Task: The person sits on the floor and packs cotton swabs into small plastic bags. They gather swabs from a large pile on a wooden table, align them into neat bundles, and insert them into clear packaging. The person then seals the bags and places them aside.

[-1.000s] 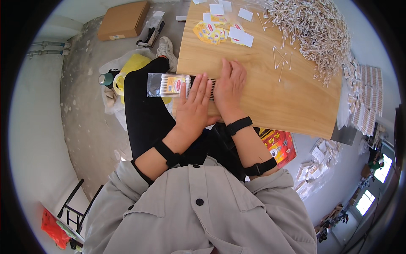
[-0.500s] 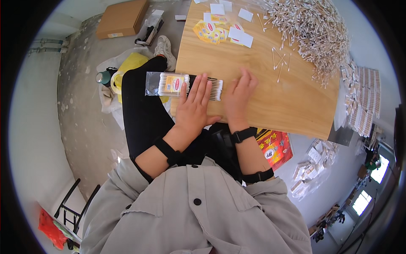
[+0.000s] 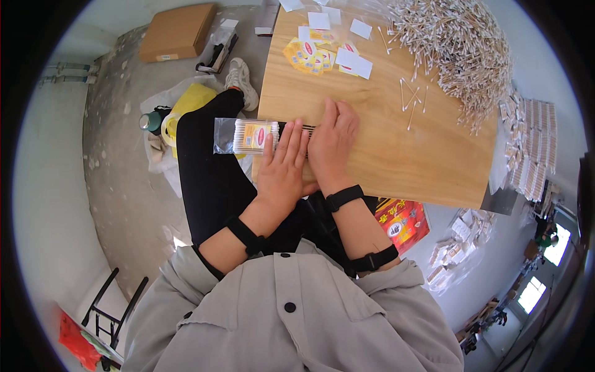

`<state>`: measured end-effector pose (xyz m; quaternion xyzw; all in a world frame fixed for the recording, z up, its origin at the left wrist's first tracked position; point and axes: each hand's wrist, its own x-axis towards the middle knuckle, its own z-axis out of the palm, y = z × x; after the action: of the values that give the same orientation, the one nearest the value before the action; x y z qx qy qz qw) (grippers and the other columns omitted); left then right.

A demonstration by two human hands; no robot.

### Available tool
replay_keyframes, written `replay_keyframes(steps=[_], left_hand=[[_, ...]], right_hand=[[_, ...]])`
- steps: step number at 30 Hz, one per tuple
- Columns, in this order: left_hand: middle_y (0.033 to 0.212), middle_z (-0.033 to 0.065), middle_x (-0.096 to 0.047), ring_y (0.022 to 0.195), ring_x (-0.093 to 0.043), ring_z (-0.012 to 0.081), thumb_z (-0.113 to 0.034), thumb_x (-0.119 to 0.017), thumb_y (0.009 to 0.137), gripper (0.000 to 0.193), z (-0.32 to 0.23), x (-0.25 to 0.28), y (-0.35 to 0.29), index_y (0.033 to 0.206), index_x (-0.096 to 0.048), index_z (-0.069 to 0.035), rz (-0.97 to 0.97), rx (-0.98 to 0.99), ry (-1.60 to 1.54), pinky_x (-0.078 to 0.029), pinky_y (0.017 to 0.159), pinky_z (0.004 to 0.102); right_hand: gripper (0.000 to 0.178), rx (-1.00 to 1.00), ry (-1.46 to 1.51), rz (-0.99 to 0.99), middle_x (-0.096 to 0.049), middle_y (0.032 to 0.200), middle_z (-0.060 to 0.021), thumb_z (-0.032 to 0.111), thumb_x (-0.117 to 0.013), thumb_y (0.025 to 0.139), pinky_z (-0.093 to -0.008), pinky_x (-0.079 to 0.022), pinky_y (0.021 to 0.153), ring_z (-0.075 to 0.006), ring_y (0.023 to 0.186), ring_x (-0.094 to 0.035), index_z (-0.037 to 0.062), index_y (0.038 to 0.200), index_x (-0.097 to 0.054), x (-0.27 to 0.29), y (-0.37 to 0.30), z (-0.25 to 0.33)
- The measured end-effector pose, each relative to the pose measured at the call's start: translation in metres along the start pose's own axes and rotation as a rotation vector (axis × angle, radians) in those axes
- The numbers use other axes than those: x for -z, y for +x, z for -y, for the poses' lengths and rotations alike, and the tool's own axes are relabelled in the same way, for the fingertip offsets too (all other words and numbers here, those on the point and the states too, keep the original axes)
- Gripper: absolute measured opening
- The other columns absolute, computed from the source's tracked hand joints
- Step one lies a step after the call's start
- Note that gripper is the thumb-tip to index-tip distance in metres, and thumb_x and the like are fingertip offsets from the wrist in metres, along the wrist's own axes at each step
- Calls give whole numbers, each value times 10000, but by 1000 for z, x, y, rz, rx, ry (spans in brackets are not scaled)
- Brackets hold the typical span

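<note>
A clear plastic bag (image 3: 224,135) lies across the table's left edge, with a row of cotton swabs (image 3: 243,137) and a yellow-and-white label card (image 3: 255,135) inside its right part. Just right of the label, a dark slotted holder (image 3: 282,128) shows in part. My left hand (image 3: 282,164) lies flat over this holder, fingers outstretched and thumb toward the right hand. Against the holder's right end rests my right hand (image 3: 333,139), its fingers loosely bent and pointing away from me. The swabs at that end are now hidden by my hands.
A large heap of cotton swabs (image 3: 452,49) covers the table's far right, with several loose swabs (image 3: 411,102) beside it. Label cards (image 3: 304,56) and white cards (image 3: 354,64) lie at the far left. Packed swab bundles (image 3: 539,142) stand beyond the table's right edge.
My right hand has moved left, up against the holder's end, covering the swabs that showed there. The left hand stays in place over the holder. The whole view has shifted slightly.
</note>
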<state>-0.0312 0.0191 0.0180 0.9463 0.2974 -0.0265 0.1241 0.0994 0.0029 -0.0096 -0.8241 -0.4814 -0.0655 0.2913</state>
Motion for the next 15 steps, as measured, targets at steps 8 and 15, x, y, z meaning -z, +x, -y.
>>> replay_keyframes(steps=[8, 15], left_hand=[[1328, 197, -448, 1248, -412, 368, -128, -726, 810, 595, 68, 50, -9, 1325, -461, 8, -551, 183, -380, -324, 1078, 452], [1000, 40, -626, 910, -571, 98, -307, -642, 958, 400, 128, 0, 4, 1134, -574, 46, -274, 813, -1518, -452, 831, 251]], right_hand=[[378, -12, -46, 71, -477, 1204, -187, 35, -511, 873, -516, -316, 1091, -372, 1241, -430, -18, 1247, -527, 1, 0, -3], [381, -30, -31, 59, -464, 1218, -177, 45, -499, 889, -533, -295, 1112, -367, 1261, -422, -5, 1266, -527, -9, -1, -3]])
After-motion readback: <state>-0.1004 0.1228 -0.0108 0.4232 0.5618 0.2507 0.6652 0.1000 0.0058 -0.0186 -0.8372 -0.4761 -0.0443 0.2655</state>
